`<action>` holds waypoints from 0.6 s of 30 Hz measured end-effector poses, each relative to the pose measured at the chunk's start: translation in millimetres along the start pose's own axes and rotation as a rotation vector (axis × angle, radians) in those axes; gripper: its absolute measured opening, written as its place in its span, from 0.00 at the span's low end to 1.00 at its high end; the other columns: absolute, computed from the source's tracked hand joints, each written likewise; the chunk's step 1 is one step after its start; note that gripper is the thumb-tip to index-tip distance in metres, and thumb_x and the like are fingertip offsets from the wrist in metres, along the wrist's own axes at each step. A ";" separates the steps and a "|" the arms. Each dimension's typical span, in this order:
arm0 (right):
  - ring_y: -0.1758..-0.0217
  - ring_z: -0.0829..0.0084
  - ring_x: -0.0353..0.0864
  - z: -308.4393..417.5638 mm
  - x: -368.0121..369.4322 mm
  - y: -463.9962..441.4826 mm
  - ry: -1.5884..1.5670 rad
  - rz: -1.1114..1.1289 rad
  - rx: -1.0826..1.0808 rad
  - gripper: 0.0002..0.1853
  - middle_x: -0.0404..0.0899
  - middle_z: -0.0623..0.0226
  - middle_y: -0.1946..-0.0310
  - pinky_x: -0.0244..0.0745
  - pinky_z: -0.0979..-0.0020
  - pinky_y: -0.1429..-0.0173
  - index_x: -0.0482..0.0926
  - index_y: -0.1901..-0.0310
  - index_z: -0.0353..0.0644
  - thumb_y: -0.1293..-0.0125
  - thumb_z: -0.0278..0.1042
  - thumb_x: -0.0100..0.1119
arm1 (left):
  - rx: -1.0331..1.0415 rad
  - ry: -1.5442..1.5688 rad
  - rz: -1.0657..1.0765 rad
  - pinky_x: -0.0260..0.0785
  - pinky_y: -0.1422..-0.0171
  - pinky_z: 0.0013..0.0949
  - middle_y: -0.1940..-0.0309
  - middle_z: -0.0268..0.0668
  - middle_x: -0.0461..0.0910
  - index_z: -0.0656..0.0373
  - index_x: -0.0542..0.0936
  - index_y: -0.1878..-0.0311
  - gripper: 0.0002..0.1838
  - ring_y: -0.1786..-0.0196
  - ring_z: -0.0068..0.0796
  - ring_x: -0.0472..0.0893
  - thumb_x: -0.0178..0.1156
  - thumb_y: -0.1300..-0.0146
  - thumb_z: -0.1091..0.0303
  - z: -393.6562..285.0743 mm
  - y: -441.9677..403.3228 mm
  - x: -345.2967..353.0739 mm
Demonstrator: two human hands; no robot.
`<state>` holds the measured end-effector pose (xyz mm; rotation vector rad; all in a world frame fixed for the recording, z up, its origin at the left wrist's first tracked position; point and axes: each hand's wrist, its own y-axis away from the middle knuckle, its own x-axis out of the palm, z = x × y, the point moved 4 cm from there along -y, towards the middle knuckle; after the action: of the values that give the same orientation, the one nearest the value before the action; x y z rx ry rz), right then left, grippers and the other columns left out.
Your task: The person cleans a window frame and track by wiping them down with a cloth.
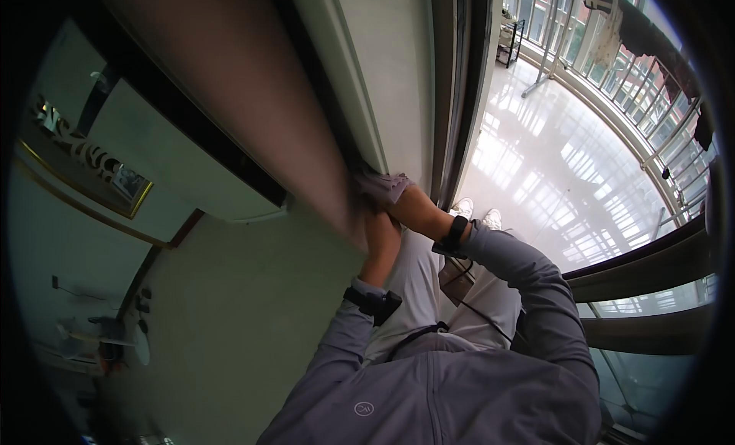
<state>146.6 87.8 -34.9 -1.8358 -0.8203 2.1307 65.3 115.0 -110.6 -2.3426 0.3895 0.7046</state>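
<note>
Close together near the middle of the head view are my two hands, beside the lower end of a long pinkish-brown hanging, apparently a curtain (260, 85). A greyish-purple frilled cloth (389, 186) covers the fingers of my right hand (417, 208), which seems closed on it. Just below and to the left, my left hand (380, 224) reaches up against the curtain's edge. Its fingers are hidden behind the cloth and the right hand. Both wrists carry black straps, and a black cable (478, 311) hangs from the right one.
A pale wall (398, 70) and a dark sliding-door frame (455, 101) stand just ahead. To the right is a balcony with a glossy tiled floor (528, 139), a railing and hanging clothes. At left are a gold-edged frame (142, 196) and a grey-green floor (222, 315).
</note>
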 end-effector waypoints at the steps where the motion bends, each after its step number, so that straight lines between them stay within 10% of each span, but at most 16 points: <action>1: 0.38 0.69 0.73 0.0 -2.6 -1.0 0.013 0.009 -0.009 0.27 0.66 0.62 0.33 0.70 0.70 0.40 0.67 0.35 0.40 0.38 0.27 0.50 | -0.010 0.023 0.012 0.64 0.41 0.48 0.47 0.60 0.72 0.69 0.71 0.43 0.22 0.45 0.60 0.71 0.57 0.41 0.73 -9.7 -4.7 -7.0; 7: 0.36 0.74 0.67 3.4 -58.2 -15.5 0.300 -0.117 -0.127 0.24 0.70 0.74 0.39 0.60 0.66 0.30 0.75 0.41 0.45 0.42 0.33 0.55 | 0.159 0.003 -0.145 0.64 0.39 0.48 0.47 0.61 0.71 0.68 0.71 0.41 0.22 0.45 0.61 0.71 0.55 0.40 0.76 -67.8 -46.3 -62.8; 18: 0.48 0.61 0.72 -5.8 -111.2 -20.4 0.001 -0.513 -0.081 0.23 0.75 0.66 0.52 0.73 0.64 0.45 0.79 0.46 0.50 0.46 0.22 0.59 | 0.275 0.084 -0.354 0.70 0.43 0.42 0.43 0.55 0.70 0.63 0.78 0.44 0.17 0.45 0.53 0.75 0.55 0.33 0.66 -102.5 -81.6 -107.1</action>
<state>170.6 50.5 69.3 -1.4516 -1.2348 1.7884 53.7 117.4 58.1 -2.1064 0.0933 0.3591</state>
